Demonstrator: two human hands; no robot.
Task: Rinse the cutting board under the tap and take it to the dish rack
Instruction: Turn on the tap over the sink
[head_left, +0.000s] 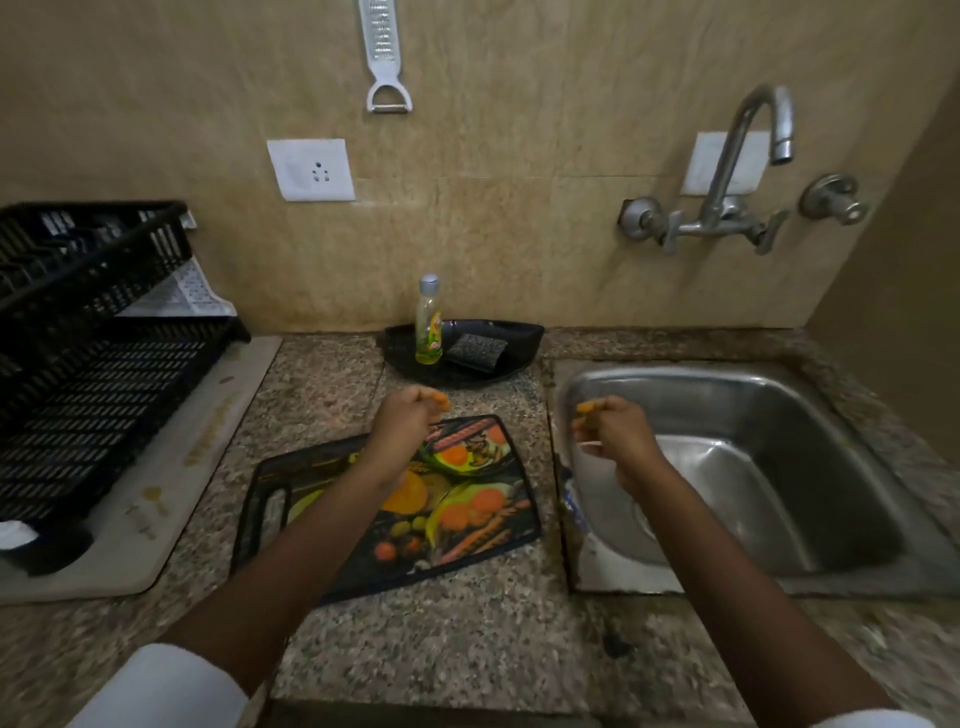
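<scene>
A dark cutting board (457, 525) printed with fruit and vegetables lies flat on the granite counter (441, 644), just left of the steel sink (810, 415). My left hand (408, 423) hovers over the board's far edge, fingers curled, with something small and orange at its fingertips. My right hand (610, 431) is held above the sink's left rim, also curled, with an orange bit at its fingertips. The tap (748, 150) is mounted on the wall above the sink, and no water is visible. The black dish rack (98, 332) stands at the left on a pale drain tray.
A black tray (519, 338) at the back holds a bottle of yellow dish liquid (428, 325) and a scrub pad (475, 351). A wall socket (311, 169) and a hanging white grater (382, 52) are above. A tiled side wall closes the right.
</scene>
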